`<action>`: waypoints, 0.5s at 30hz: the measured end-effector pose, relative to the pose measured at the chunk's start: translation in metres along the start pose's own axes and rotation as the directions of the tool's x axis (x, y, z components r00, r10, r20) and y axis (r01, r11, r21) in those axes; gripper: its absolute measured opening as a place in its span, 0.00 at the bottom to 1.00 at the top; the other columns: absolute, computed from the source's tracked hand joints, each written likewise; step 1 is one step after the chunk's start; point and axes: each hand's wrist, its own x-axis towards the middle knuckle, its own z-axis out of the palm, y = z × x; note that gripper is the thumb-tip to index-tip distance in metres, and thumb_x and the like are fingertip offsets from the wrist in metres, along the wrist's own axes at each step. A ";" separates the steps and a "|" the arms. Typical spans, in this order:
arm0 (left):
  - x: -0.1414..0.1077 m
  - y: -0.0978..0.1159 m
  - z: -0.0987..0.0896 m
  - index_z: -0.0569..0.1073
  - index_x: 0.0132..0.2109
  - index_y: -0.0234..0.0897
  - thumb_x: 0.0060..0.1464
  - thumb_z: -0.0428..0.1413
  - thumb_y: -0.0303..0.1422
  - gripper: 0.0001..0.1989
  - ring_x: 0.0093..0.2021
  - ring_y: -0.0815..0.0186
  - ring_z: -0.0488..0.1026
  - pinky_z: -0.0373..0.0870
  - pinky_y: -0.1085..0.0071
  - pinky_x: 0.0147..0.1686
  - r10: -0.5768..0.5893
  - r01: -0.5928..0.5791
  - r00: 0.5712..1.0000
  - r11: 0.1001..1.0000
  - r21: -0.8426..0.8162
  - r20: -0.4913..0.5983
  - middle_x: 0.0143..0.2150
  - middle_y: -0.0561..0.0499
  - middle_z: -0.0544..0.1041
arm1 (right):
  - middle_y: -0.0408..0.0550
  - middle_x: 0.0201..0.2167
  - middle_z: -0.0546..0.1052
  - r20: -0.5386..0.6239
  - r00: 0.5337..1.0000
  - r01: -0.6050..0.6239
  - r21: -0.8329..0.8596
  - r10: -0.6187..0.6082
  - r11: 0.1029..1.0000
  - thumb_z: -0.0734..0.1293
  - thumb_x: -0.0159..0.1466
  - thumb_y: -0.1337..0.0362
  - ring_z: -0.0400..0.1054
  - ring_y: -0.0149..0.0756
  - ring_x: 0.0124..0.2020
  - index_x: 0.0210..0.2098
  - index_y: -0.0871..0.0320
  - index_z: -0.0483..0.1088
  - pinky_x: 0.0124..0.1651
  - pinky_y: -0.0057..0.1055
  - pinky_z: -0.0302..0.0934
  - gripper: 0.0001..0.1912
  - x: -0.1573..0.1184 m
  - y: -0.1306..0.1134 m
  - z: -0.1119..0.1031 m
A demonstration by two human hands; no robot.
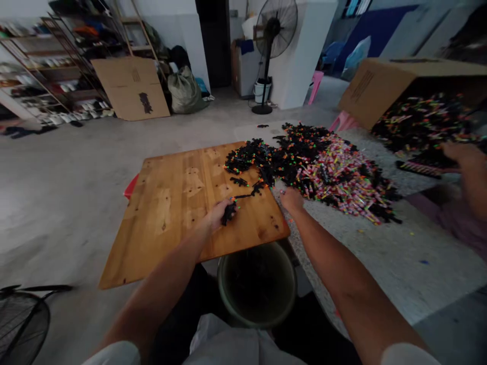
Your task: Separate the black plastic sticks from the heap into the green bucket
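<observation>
My left hand is closed around a few black plastic pieces with orange and green tips, shaped like small toy guns, just over the wooden board. Loose black pieces lie on the board beyond it. My right hand is at the near edge of a heap of pink, wrapper-like tubes, fingers drawn together; a tiny light bit shows at the fingertips, too small to name. Behind and left of the tubes spreads a pile of the same black pieces, partly on the board.
Below the board's near edge stands a round bucket, dark inside. At right, a cardboard box on its side spills more pieces, and another person's hand holds a brush-like tool. A standing fan is at the back.
</observation>
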 end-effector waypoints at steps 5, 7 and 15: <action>-0.019 0.005 0.020 0.74 0.39 0.35 0.54 0.55 0.35 0.08 0.21 0.70 0.67 0.56 0.76 0.16 -0.046 0.124 0.986 0.842 -0.525 0.159 0.27 0.53 0.72 | 0.57 0.38 0.82 -0.099 0.994 0.079 0.407 -0.042 0.910 0.65 0.69 0.54 0.76 0.46 0.40 0.44 0.61 0.75 0.43 0.36 0.67 0.16 -0.063 -0.005 0.000; -0.027 0.012 0.039 0.72 0.38 0.36 0.54 0.56 0.35 0.07 0.20 0.71 0.66 0.56 0.76 0.16 0.020 0.071 0.991 0.766 -0.639 0.134 0.26 0.55 0.71 | 0.52 0.35 0.81 -0.101 0.990 0.143 0.654 -0.101 0.743 0.66 0.67 0.47 0.74 0.41 0.34 0.44 0.58 0.74 0.37 0.34 0.68 0.20 -0.108 -0.012 0.002; -0.071 0.035 0.108 0.72 0.38 0.37 0.55 0.58 0.36 0.07 0.20 0.74 0.65 0.54 0.76 0.17 0.190 -0.140 0.982 0.641 -0.755 -0.021 0.27 0.57 0.70 | 0.44 0.32 0.78 -0.024 0.984 0.084 0.936 -0.176 0.340 0.69 0.68 0.48 0.65 0.30 0.23 0.50 0.55 0.73 0.24 0.27 0.61 0.19 -0.232 -0.043 -0.007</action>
